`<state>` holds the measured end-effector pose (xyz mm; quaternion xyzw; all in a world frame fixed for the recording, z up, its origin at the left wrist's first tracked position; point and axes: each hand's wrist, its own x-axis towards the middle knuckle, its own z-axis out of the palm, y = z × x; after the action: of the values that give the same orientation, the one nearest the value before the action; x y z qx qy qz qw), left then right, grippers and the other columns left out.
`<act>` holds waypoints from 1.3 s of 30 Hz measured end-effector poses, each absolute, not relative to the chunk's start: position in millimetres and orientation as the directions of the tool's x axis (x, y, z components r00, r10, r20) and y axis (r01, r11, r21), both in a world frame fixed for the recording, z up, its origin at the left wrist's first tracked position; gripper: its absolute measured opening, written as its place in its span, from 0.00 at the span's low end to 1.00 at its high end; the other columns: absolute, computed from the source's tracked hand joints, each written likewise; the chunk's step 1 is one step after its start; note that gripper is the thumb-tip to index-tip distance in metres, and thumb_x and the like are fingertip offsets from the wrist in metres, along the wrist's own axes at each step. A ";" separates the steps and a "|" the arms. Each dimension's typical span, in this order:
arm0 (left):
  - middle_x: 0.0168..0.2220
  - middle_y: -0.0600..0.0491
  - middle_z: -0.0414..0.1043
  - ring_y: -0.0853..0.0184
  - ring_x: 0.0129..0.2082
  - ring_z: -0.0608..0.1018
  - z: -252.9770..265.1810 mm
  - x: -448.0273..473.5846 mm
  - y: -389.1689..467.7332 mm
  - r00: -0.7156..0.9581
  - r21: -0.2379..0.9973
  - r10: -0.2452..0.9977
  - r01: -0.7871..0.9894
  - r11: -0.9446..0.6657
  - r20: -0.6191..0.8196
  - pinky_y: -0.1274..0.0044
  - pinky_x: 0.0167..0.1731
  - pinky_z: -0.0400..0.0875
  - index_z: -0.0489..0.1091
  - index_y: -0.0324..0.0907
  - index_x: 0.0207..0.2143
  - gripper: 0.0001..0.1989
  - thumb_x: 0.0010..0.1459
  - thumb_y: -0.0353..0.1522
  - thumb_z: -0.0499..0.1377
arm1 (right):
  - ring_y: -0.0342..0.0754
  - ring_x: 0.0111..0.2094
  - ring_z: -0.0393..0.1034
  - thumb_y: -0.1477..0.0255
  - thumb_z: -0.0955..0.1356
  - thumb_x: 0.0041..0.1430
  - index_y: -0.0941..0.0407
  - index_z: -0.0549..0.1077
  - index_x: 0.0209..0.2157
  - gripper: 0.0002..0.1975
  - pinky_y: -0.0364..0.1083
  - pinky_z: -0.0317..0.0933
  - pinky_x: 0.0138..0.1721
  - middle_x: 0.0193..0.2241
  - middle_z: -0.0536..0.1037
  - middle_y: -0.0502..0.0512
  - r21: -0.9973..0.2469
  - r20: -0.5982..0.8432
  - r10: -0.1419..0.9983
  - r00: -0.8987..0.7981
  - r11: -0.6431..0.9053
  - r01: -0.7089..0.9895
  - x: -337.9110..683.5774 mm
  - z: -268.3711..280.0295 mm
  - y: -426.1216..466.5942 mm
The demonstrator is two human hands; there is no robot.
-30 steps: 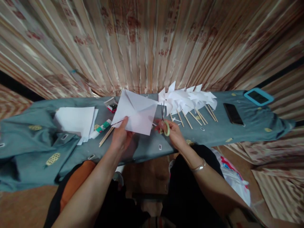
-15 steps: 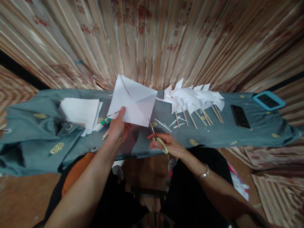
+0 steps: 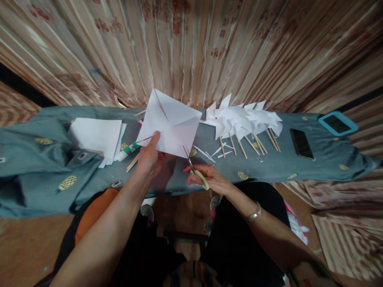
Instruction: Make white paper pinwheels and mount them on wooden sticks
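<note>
Metal scissors [image 3: 204, 180], one pair, have shifted from beside the creased white paper square [image 3: 172, 129] to its lower corner.
Right hand [image 3: 213, 177] holds their pale-green grips; left hand [image 3: 149, 159] pinches the square, two slits visible, over smooth grey-green cloth [image 3: 231, 167]. Beyond: thin paper strips [image 3: 205, 154], about eight wooden sticks [image 3: 241, 148], then overlapping pointed-vane paper pinwheels [image 3: 236, 119], too crowded to count, before pleated curtain [image 3: 191, 48].

No text is legible; the cloth's [image 3: 275, 164] small labels [image 3: 82, 156] blur.
</note>
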<state>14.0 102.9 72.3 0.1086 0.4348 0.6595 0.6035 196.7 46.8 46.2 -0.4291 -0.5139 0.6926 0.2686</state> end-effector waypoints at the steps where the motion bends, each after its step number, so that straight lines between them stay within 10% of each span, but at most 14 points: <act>1: 0.37 0.52 0.79 0.66 0.40 0.81 72.8 14.3 102.6 -0.249 0.704 0.889 -0.702 0.107 -0.384 0.75 0.46 0.76 0.72 0.38 0.42 0.07 0.60 0.25 0.59 | 0.42 0.27 0.72 0.60 0.74 0.50 0.58 0.75 0.40 0.19 0.40 0.64 0.28 0.26 0.78 0.49 -0.942 -0.318 0.815 -0.485 -0.328 0.067 196.7 46.2 46.8; 39: 0.33 0.55 0.78 0.73 0.33 0.79 71.0 16.3 102.5 -0.218 0.695 0.897 -0.708 0.126 -0.384 0.79 0.44 0.74 0.72 0.39 0.43 0.08 0.63 0.24 0.55 | 0.40 0.26 0.66 0.57 0.74 0.50 0.58 0.76 0.40 0.22 0.39 0.59 0.27 0.26 0.76 0.49 -0.951 -0.299 0.825 -0.479 -0.296 0.086 201.0 41.4 46.5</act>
<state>16.3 102.5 71.0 0.1104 0.4290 0.6519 0.6154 201.0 46.5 41.4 -0.4316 -0.5275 0.6793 0.2720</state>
